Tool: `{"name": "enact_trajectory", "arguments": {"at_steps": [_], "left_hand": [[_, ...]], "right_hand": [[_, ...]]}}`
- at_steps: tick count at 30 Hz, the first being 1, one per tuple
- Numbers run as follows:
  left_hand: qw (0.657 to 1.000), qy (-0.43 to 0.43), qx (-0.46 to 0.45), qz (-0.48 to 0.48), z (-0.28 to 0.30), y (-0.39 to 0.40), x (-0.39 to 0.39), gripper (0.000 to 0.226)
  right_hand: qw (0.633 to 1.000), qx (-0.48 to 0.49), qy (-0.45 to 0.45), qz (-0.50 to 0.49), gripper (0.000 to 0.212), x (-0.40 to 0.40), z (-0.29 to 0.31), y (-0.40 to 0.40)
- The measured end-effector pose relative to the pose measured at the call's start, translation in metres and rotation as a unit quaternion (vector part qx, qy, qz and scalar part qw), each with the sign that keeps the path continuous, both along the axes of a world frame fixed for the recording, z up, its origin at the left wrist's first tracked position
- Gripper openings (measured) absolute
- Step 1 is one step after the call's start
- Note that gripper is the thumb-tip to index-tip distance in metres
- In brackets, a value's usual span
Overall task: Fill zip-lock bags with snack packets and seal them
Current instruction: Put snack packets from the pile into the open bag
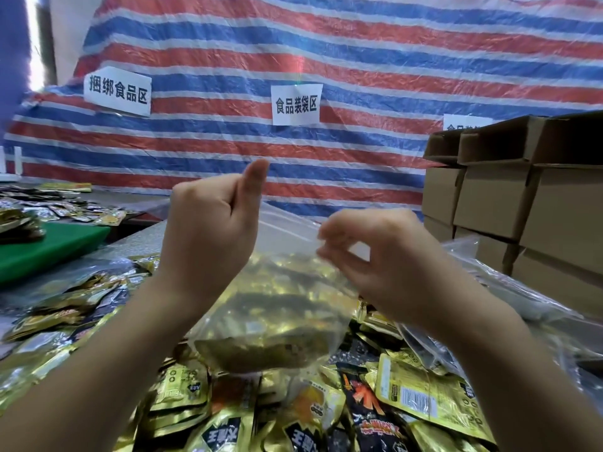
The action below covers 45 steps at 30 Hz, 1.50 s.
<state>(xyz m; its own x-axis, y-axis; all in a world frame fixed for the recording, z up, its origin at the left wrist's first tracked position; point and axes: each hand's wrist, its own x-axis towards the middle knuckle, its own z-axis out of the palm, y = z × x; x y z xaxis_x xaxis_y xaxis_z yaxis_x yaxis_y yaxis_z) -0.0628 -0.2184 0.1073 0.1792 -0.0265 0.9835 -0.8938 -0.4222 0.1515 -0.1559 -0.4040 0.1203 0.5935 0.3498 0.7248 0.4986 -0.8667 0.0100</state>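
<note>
pinching the top edge of a filled zip-lock bag (270,308), both hands, left (208,230) and right (388,256), hold it above loose snack packets (421,396).

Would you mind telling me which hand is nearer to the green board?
Left. The left hand holds the bag's top edge just right of the green board; the right hand pinches the bag farther right, toward the boxes.

Clear zip-lock bag (270,308) upright (gold packets (267,288) inside).
</note>
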Motion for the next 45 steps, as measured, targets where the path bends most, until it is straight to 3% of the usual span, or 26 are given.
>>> {"name": "enact_trajectory", "arguments": {"at_steps": [2,4,9,13,14,16,19,22,25,34,38,42,45], "left_hand": [[0.999,0.029,-0.017,-0.007,0.001,0.003,0.002,0.066],[0.996,0.077,-0.022,-0.027,0.001,0.005,0.005,0.070],[0.996,0.091,-0.006,-0.011,-0.001,0.008,0.012,0.066],[0.996,0.069,-0.037,0.031,0.003,0.019,0.017,0.063],[0.995,0.068,-0.053,0.047,0.005,0.022,0.018,0.062],[0.991,0.070,-0.084,0.078,0.009,0.028,0.021,0.060],[0.987,0.076,-0.107,0.090,0.011,0.033,0.026,0.059],[0.986,0.076,-0.115,0.090,0.012,0.037,0.029,0.059],[0.986,0.078,-0.120,0.089,0.012,0.039,0.029,0.060],[0.988,0.084,-0.116,0.066,0.012,0.035,0.027,0.060],[0.989,0.084,-0.111,0.058,0.010,0.033,0.027,0.061],[0.990,0.079,-0.104,0.058,0.010,0.030,0.026,0.061],[0.990,0.080,-0.103,0.058,0.009,0.029,0.027,0.062]], "right_hand": [[0.996,0.005,-0.078,-0.038,0.009,0.005,-0.001,0.000],[0.994,0.027,-0.099,-0.041,0.007,0.005,-0.001,-0.001],[0.998,0.024,0.035,0.048,0.006,-0.002,-0.005,0.009],[0.992,0.031,-0.077,0.092,0.010,-0.001,-0.009,0.024],[0.993,0.037,-0.053,0.104,0.011,-0.003,-0.008,0.024],[0.990,0.007,0.104,0.099,0.009,-0.006,-0.009,0.023],[0.916,-0.146,0.374,0.010,0.031,-0.003,-0.024,0.023],[0.850,-0.217,0.473,-0.079,0.060,0.009,-0.042,0.022],[0.821,-0.226,0.518,-0.088,0.057,0.017,-0.052,0.022],[0.812,-0.252,0.519,-0.088,0.065,0.034,-0.076,0.022],[0.829,-0.254,0.495,-0.063,0.054,0.034,-0.076,0.023],[0.871,-0.229,0.432,-0.052,0.029,0.033,-0.070,0.020],[0.877,-0.214,0.426,-0.062,0.029,0.030,-0.067,0.021]]}}
